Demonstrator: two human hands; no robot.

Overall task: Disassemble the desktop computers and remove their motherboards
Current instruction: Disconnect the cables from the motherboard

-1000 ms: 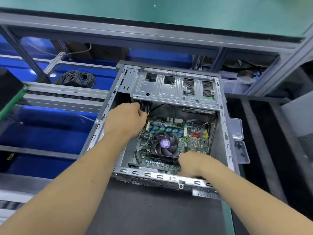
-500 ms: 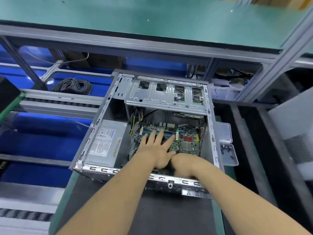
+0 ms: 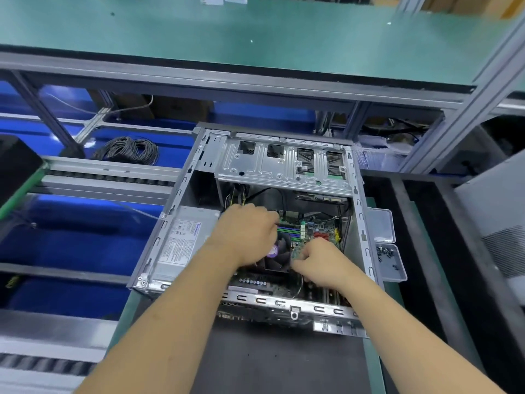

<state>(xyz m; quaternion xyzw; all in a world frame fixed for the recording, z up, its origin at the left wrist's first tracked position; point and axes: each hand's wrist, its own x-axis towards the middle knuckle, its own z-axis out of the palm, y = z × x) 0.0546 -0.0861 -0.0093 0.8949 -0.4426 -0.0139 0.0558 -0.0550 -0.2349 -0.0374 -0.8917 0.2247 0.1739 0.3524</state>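
Both hands sit curled inside the open steel case [image 3: 181, 191], frame centre. Left hand [image 3: 247, 233] covers the black fan [image 3: 279, 255]; right hand [image 3: 321, 261] fingers bent on the green motherboard [image 3: 309, 233]. Can't tell what either grips.

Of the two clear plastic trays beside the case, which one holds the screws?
The nearer tray, closest to the camera: dark screws lie in it. The farther tray looks empty.

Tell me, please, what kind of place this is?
Probably an electronics disassembly or recycling line. An opened computer case lies on a mat at a framed workbench with a green shelf above. A small tray beside it holds removed screws, and a cable coil sits on the blue surface behind.
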